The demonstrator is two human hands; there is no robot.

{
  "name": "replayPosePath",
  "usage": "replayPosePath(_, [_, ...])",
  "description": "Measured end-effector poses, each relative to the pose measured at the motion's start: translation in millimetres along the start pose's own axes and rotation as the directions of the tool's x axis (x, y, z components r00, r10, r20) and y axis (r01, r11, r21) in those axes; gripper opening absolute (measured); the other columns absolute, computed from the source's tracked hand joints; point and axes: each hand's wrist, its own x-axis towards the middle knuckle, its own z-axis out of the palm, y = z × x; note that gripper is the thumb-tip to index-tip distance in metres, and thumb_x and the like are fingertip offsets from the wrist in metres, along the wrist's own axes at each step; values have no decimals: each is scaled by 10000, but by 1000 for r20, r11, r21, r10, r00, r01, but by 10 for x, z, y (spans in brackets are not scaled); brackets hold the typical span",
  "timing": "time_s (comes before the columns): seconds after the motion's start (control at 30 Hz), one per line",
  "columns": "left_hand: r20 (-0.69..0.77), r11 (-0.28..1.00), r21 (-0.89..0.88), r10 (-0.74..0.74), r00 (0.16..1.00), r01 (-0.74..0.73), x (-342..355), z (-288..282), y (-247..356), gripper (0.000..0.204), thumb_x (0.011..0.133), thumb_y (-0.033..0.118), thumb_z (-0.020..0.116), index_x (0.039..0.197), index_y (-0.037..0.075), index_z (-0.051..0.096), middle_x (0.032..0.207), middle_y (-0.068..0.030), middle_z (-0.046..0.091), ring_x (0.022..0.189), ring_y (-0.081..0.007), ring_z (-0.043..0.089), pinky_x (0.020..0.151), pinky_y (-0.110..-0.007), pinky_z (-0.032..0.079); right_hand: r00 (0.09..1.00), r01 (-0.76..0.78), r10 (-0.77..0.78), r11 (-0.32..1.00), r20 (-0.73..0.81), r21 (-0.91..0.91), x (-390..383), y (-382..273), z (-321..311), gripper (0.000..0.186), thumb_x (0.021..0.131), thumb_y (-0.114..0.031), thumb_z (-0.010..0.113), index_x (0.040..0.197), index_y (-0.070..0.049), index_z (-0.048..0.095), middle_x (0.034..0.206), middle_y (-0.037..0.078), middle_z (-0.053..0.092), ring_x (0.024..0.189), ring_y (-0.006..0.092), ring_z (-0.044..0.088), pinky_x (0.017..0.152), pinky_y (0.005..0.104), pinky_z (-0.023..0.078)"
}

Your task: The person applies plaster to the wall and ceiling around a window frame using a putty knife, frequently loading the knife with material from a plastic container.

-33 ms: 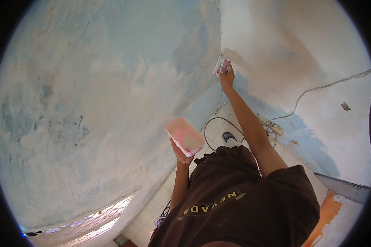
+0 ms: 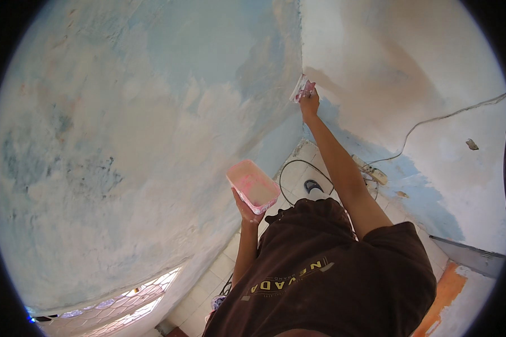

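Observation:
My left hand [image 2: 246, 210] holds a pink rectangular plastic tub [image 2: 245, 184] from beneath and the side. The tub is tilted so its inside shows, with pale filler-like paste on the bottom and smears on its walls. Stretched far forward, my right hand [image 2: 309, 103] is closed round a pink, white-smeared scraper [image 2: 302, 88], like a putty knife. Its pale edge is at the left wall [image 2: 168, 140], close to the corner with the right wall [image 2: 376, 62]. Whether the whole edge touches is too small to tell. Both walls have whitish patches over light blue.
White floor tiles [image 2: 211, 283] lie below, with a dark cable [image 2: 282, 178] looped near a shoe [image 2: 313, 186]. A power strip [image 2: 376, 173] sits by the right wall, where a thin cord [image 2: 433, 119] runs along. A grille window [image 2: 135, 306] is at lower left.
My right hand and the scraper have shifted very slightly to the left. The tub and my left hand hold almost the same place.

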Motion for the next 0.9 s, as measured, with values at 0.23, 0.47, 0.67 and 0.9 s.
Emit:
replayPosePath(0.23, [-84,1000,13,27,996,-26,-101,-167,115,727,1017,660,432,1517,132,419,1431,-125,551,1303,-365,546,1073,-587,481,918,358,-282,891,277,-278,-1743,-1015,681,504,956,-103,595,1451,-23,547,888,245,715,812,400,710,709,461,545])
replayPosePath(0.47, [-68,998,48,-38,997,41,-51,-136,71,696,1035,643,407,1510,135,426,1435,-119,553,1303,-363,551,1078,-588,479,772,552,-523,834,361,28,-2195,-1012,109,350,996,-60,559,1339,5,589,1003,209,738,913,377,730,784,419,552])
replayPosePath(0.67, [-17,1000,25,9,1000,-9,-236,-138,104,698,1040,645,384,1520,138,418,1447,-108,549,1307,-349,552,1079,-592,476,997,37,-39,999,-63,-22,-488,156,-130,288,1009,-28,522,1274,18,625,988,124,707,909,208,671,752,340,541])
replayPosePath(0.9, [-61,998,0,62,996,-62,-477,-244,183,699,1037,645,389,1518,140,427,1452,-109,553,1305,-358,555,1084,-601,465,964,260,-233,928,128,-268,-1353,-255,567,452,974,-51,586,1423,-13,563,878,219,712,768,303,708,706,373,549])
